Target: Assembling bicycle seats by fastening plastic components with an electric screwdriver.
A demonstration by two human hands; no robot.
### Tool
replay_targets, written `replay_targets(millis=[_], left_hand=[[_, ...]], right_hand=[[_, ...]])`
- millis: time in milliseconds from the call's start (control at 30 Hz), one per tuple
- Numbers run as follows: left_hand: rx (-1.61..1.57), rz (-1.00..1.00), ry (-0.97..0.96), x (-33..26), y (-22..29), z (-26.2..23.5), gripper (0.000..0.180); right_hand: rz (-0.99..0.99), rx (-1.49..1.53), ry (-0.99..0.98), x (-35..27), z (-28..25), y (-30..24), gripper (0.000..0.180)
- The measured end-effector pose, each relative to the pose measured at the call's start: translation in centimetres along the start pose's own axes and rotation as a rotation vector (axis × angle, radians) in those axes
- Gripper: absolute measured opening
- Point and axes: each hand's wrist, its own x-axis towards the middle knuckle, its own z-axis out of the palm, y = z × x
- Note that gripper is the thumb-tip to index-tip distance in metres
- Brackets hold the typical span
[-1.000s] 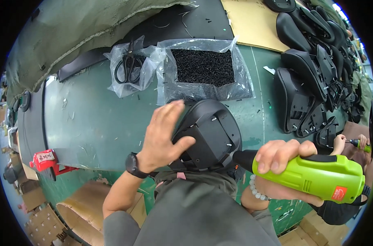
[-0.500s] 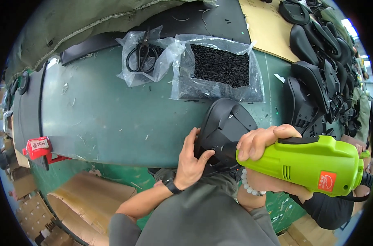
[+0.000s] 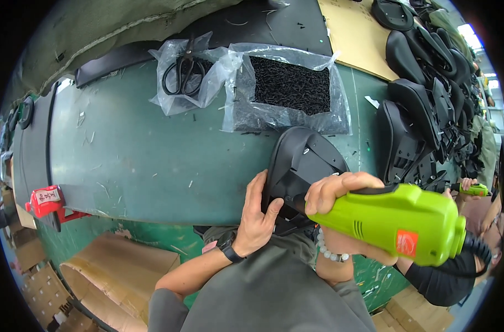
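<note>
A black padded seat [image 3: 303, 161] stands tilted at the table's near edge, its hard underside with ribs and slots toward me. My left hand [image 3: 257, 216] grips its left edge, fingers along the side and thumb on the underside. My right hand [image 3: 340, 205] is wrapped round a lime-green electric screwdriver [image 3: 399, 221] with a coiled black cord. The screwdriver's dark nose points left at the seat's underside, close to my left thumb. Whether its bit touches a screw there cannot be made out.
A clear plastic bag of black screws [image 3: 291, 86] lies beyond the seat, beside bagged black scissors [image 3: 184, 74]. Black seats [image 3: 412, 122] are piled at right, where a co-worker's hand holds another green screwdriver [image 3: 473, 189]. A red bottle [image 3: 46, 200] stands at the left edge.
The screwdriver's body has swung left, its nose still at the seat. My left hand keeps its grip. The co-worker's green screwdriver now shows more fully at right. The whole view has shifted slightly.
</note>
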Motion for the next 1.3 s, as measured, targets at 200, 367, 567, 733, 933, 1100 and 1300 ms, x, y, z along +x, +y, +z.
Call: replay_targets(millis=[200, 367, 567, 733, 933, 1100, 1300], left_hand=[[0.001, -0.008, 0.016, 0.0, -0.1, -0.1, 0.059], [-0.053, -0.006, 0.041, 0.1, -0.6, 0.1, 0.058], [0.275, 0.442, -0.039, 4.9, 2.3, -4.1, 0.061], [0.952, 0.708, 0.245, 20.6, 1.7, -5.3, 0.030], [1.133, 0.799, 0.134, 25.4, -0.1, -4.5, 0.012], [1.072, 0.767, 0.120, 25.3, 0.4, -4.5, 0.012], [1.210, 0.791, 0.083, 25.0, 0.2, -5.0, 0.022]], right_hand=[[-0.029, -0.101, -0.168, -0.2, -1.6, 1.9, 0.086], [0.043, -0.208, -0.177, 0.3, -0.2, 0.4, 0.056], [-0.207, -0.249, -0.263, 0.7, 0.0, -1.5, 0.038], [-0.026, -0.158, -0.321, 0.5, -1.3, 0.0, 0.050], [-0.304, -0.162, -0.313, 0.2, -2.1, -2.7, 0.080], [-0.338, -0.148, -0.275, 0.1, -3.6, -4.7, 0.094], [-0.298, -0.130, -0.178, -0.4, -3.3, -5.3, 0.064]])
